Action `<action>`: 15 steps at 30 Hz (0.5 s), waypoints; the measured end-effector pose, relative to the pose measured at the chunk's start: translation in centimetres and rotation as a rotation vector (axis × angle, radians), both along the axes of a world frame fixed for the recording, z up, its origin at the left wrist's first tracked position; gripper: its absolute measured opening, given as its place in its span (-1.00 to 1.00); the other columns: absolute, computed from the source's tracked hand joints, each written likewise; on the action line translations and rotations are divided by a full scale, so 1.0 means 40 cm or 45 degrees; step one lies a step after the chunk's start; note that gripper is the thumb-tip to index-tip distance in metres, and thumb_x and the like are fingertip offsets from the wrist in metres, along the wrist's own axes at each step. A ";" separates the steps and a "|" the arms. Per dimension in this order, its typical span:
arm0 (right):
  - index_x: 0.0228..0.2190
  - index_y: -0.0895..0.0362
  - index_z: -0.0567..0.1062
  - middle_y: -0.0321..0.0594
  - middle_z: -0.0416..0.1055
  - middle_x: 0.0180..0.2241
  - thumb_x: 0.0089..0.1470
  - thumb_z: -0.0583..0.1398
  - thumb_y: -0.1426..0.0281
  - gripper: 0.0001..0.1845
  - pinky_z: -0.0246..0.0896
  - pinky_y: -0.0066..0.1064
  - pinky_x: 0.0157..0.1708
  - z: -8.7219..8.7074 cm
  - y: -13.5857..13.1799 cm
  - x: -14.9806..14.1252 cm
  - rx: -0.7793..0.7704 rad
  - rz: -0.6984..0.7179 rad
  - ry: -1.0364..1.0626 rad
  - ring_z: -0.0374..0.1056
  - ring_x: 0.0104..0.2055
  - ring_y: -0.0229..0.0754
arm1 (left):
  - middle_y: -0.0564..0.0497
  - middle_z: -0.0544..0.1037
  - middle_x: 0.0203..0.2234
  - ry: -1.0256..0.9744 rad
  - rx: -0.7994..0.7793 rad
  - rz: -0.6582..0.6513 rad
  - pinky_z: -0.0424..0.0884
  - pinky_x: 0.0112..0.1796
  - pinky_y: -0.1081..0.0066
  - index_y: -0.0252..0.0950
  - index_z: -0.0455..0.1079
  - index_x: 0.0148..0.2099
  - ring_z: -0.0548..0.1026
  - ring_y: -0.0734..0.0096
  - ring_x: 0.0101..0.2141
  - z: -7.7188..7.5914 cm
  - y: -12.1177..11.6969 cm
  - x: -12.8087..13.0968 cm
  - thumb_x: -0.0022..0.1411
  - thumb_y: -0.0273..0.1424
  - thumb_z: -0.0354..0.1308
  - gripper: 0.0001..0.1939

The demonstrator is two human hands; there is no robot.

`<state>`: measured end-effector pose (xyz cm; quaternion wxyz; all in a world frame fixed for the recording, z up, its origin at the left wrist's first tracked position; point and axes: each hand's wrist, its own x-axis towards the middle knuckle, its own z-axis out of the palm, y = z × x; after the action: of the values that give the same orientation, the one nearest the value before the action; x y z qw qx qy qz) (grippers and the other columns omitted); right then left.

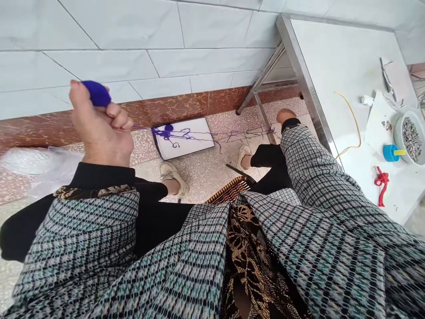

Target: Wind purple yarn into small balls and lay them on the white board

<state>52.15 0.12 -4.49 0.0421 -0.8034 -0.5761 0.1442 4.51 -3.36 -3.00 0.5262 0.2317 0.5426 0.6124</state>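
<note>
My left hand [102, 128], raised at the left, is closed around a ball of purple yarn [96, 93]. From its fingers a purple strand runs right to a loose tangle of yarn [162, 133] with a small dark purple clump, over a white board with dark edges [195, 144] on the floor. Several thin strands [235, 133] stretch on from there towards my right hand [286, 116], which is held out by the table leg. That hand looks closed at the strands' far end; its fingers are mostly hidden.
A metal-framed white table [318, 66] stands at right, bearing a yellow cord [355, 119], a red knotted cord [381, 179], a blue cap-like item [391, 153] and a white bowl [398, 133] of small pieces. White string in plastic [29, 161] lies at left. A woven seat edge [232, 190] shows between my legs.
</note>
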 end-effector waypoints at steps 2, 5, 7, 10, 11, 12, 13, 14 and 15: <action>-0.06 0.42 0.72 0.32 0.66 0.12 0.58 0.26 0.60 -0.81 0.51 -0.23 0.31 -0.016 0.033 -0.064 -0.067 -0.030 -0.055 0.66 0.26 0.10 | 0.23 0.00 -0.61 -0.080 0.072 -0.010 -0.32 -0.45 0.28 -0.20 0.33 -0.19 -0.26 0.48 -0.57 -0.002 0.005 0.018 0.73 0.11 -0.04 -0.44; 0.20 0.29 0.71 0.20 0.60 0.35 0.57 0.13 0.66 -0.59 0.34 -0.16 0.55 -0.056 0.049 -0.233 -0.096 0.380 0.289 0.53 0.43 0.03 | 0.26 -0.02 -0.65 -0.143 0.215 -0.143 -0.33 -0.50 0.30 -0.19 0.38 -0.19 -0.29 0.49 -0.59 0.016 -0.004 0.055 0.62 0.36 0.04 -0.29; 0.40 0.22 0.59 0.17 0.51 0.47 0.61 0.21 0.49 -0.54 0.31 -0.10 0.58 -0.090 0.031 -0.361 -0.230 0.771 0.680 0.46 0.49 0.05 | 0.26 -0.01 -0.66 -0.180 0.291 -0.223 -0.30 -0.52 0.32 -0.19 0.40 -0.20 -0.27 0.51 -0.62 0.030 -0.017 0.070 0.58 0.42 0.08 -0.25; 0.43 0.15 0.52 0.15 0.52 0.45 0.41 0.49 0.32 -0.33 0.29 -0.03 0.58 -0.138 -0.015 -0.511 -0.381 1.066 0.869 0.39 0.51 0.14 | 0.28 -0.03 -0.68 -0.195 0.367 -0.262 -0.31 -0.53 0.34 -0.19 0.41 -0.21 -0.27 0.54 -0.65 0.045 -0.031 0.076 0.52 0.50 0.07 -0.20; 0.32 0.15 0.57 0.10 0.63 0.30 0.40 0.49 0.33 -0.44 0.38 -0.10 0.49 -0.152 -0.029 -0.540 -0.451 1.072 0.883 0.48 0.39 0.11 | 0.29 -0.05 -0.68 -0.191 0.388 -0.245 -0.33 -0.54 0.35 -0.19 0.40 -0.21 -0.29 0.56 -0.66 0.050 -0.032 0.074 0.51 0.51 0.06 -0.18; 0.19 0.16 0.62 0.01 0.70 0.08 0.44 0.45 0.36 -0.63 0.47 -0.20 0.35 -0.164 -0.040 -0.558 -0.526 1.037 0.894 0.55 0.21 0.04 | 0.30 -0.05 -0.67 -0.186 0.396 -0.232 -0.34 -0.53 0.36 -0.19 0.40 -0.20 -0.29 0.56 -0.65 0.054 -0.031 0.071 0.51 0.51 0.07 -0.19; 0.04 0.15 0.63 -0.12 0.67 -0.15 0.50 0.37 0.40 -0.85 0.51 -0.32 0.16 -0.174 -0.049 -0.563 -0.594 0.973 0.909 0.55 -0.01 -0.06 | 0.30 -0.04 -0.67 -0.179 0.387 -0.212 -0.35 -0.53 0.36 -0.19 0.39 -0.18 -0.28 0.56 -0.65 0.058 -0.029 0.065 0.52 0.49 0.09 -0.21; -0.08 0.14 0.61 -0.26 0.55 -0.33 0.56 0.28 0.44 -0.93 0.46 -0.43 -0.02 -0.181 -0.054 -0.556 -0.647 0.888 0.926 0.47 -0.20 -0.14 | 0.30 -0.04 -0.66 -0.164 0.360 -0.171 -0.35 -0.52 0.36 -0.20 0.38 -0.18 -0.27 0.56 -0.64 0.061 -0.024 0.057 0.55 0.45 0.09 -0.23; -0.17 0.13 0.58 -0.35 0.42 -0.44 0.59 0.22 0.47 -0.81 0.37 -0.48 -0.16 -0.187 -0.056 -0.538 -0.669 0.785 0.949 0.37 -0.32 -0.19 | 0.30 -0.03 -0.65 -0.144 0.315 -0.121 -0.35 -0.52 0.35 -0.20 0.36 -0.17 -0.26 0.55 -0.64 0.062 -0.019 0.047 0.60 0.40 0.07 -0.27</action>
<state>30.62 -2.11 -11.96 -0.0029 -0.4755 -0.6754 0.5637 6.38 -4.11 -0.52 0.5518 0.2855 0.4207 0.6611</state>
